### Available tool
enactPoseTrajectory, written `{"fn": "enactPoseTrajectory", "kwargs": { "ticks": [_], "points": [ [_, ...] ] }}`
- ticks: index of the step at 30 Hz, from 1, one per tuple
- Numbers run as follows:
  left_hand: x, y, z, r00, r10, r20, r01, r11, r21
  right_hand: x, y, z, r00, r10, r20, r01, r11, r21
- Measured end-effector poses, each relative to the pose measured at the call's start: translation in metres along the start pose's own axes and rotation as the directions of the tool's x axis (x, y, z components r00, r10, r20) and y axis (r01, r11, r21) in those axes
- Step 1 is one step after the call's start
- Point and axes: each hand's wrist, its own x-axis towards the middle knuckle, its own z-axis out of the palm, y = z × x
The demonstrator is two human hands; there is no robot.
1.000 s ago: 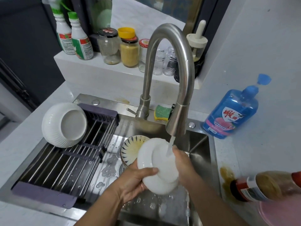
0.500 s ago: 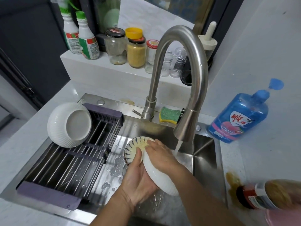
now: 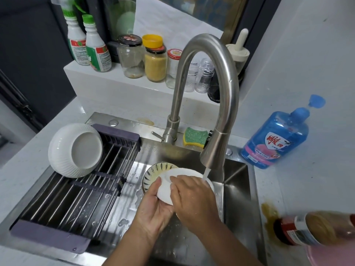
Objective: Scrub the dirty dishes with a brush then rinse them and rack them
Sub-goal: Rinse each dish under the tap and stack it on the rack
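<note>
A white bowl (image 3: 184,174) is held bottom-up over the steel sink (image 3: 237,179), under the stream running from the tap (image 3: 217,148). My left hand (image 3: 155,204) grips its near-left side from below, thumb on top. My right hand (image 3: 192,196) lies over the bowl's outside, fingers spread across it. Behind the bowl a patterned bowl (image 3: 153,171) with dark stripes leans in the sink. Another white ribbed bowl (image 3: 75,149) rests upside down on the dish rack (image 3: 76,198) at the left. No brush is in sight.
A green and yellow sponge (image 3: 195,136) lies behind the tap. A blue soap bottle (image 3: 274,139) stands on the right counter, near a brown spill (image 3: 269,214) and a tipped jar (image 3: 315,229). Jars and spray bottles (image 3: 88,47) line the rear ledge.
The white bowl turned from facing me to edge-on, then bottom-up. My right hand shifted from its far rim onto its outside. Water keeps running.
</note>
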Motion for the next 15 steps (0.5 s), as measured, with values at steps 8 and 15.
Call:
{"fn": "enactPoseTrajectory", "kwargs": {
  "ticks": [8, 15],
  "points": [
    [-0.014, 0.001, -0.011, 0.992, -0.039, 0.121, 0.013, 0.978, 0.210, 0.013, 0.024, -0.005, 0.839, 0.378, 0.391, -0.463, 0.874, 0.147],
    [-0.016, 0.007, -0.018, 0.985, -0.029, 0.171, -0.003, 0.982, 0.186, 0.043, 0.051, -0.028, 0.547, 0.630, 0.551, -0.835, 0.373, 0.403]
  ]
}}
